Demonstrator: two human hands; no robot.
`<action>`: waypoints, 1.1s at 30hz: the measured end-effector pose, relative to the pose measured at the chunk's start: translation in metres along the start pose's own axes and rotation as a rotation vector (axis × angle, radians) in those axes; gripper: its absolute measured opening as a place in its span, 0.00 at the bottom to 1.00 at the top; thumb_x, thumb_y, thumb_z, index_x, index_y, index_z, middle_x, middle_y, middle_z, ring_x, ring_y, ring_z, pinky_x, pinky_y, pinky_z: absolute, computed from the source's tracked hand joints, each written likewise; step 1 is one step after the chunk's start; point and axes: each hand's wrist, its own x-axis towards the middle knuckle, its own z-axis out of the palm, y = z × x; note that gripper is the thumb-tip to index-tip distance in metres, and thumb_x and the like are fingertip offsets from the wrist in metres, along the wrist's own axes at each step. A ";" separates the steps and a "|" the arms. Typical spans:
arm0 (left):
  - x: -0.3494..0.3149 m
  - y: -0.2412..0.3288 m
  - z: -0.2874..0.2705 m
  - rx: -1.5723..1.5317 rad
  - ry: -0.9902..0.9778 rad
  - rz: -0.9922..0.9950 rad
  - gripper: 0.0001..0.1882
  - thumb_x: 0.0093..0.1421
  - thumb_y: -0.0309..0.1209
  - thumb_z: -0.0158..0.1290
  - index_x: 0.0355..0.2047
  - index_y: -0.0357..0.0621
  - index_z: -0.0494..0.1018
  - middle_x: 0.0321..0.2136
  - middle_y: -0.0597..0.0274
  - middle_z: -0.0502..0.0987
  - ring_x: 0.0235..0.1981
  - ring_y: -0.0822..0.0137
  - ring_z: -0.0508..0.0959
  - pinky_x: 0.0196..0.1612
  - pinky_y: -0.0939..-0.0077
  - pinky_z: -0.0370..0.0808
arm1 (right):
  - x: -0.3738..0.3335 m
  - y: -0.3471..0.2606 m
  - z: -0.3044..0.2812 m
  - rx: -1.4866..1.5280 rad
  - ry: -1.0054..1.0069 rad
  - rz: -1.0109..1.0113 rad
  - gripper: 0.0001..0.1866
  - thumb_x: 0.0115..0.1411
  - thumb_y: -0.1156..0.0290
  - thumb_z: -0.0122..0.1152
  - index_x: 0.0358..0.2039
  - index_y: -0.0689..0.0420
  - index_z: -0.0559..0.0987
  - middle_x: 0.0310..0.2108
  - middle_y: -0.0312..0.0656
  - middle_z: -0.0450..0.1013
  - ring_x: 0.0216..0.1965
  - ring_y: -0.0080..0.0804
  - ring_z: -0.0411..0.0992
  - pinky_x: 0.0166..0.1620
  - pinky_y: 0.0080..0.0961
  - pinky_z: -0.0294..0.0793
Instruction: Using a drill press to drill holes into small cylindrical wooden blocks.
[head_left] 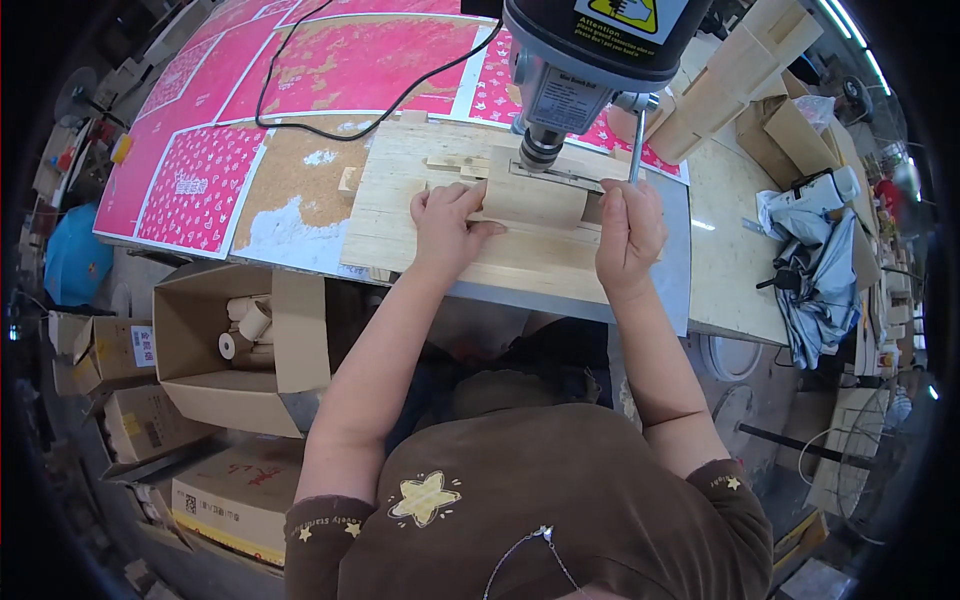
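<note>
A drill press [575, 95] stands over the far side of the bench, its metal chuck [541, 148] just above a pale wooden piece [535, 203]. That piece looks rounded along its front and lies on a wooden board [400, 215]. My left hand [447, 225] grips the left end of the wooden piece, fingers bent behind it and thumb in front. At the piece's right end, my right hand [630, 232] is closed around the lower end of the drill press's lever [638, 145]. The drill tip cannot be made out.
Pink patterned sheeting [360, 65] covers the bench's left side, crossed by a black cable [400, 98]. Tall wooden pieces [735, 80] and a cardboard box [785, 135] stand at the right. A grey cloth [825, 265] hangs over the edge. Below left, an open carton [215, 375] holds wooden cylinders.
</note>
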 end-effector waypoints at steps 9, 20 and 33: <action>-0.004 -0.002 -0.006 0.006 0.007 -0.026 0.28 0.38 0.37 0.64 0.44 0.53 0.72 0.29 0.68 0.72 0.38 0.64 0.69 0.51 0.58 0.52 | 0.114 -0.039 -0.034 0.049 0.109 0.058 0.09 0.56 0.70 0.52 0.27 0.64 0.74 0.19 0.38 0.68 0.23 0.25 0.66 0.28 0.20 0.63; 0.010 0.012 -0.008 -0.171 -0.143 -0.236 0.21 0.36 0.42 0.65 0.33 0.51 0.77 0.28 0.68 0.72 0.37 0.67 0.70 0.52 0.57 0.49 | 0.130 0.025 -0.027 -0.087 -0.068 0.063 0.15 0.58 0.63 0.50 0.38 0.62 0.72 0.22 0.49 0.71 0.28 0.44 0.70 0.33 0.35 0.67; -0.018 -0.022 -0.051 -0.183 0.022 -0.103 0.18 0.36 0.36 0.64 0.30 0.47 0.76 0.27 0.68 0.72 0.35 0.68 0.72 0.51 0.64 0.52 | -0.012 0.030 -0.032 -0.264 -0.521 0.175 0.12 0.47 0.72 0.60 0.34 0.58 0.72 0.30 0.43 0.68 0.35 0.43 0.66 0.37 0.38 0.66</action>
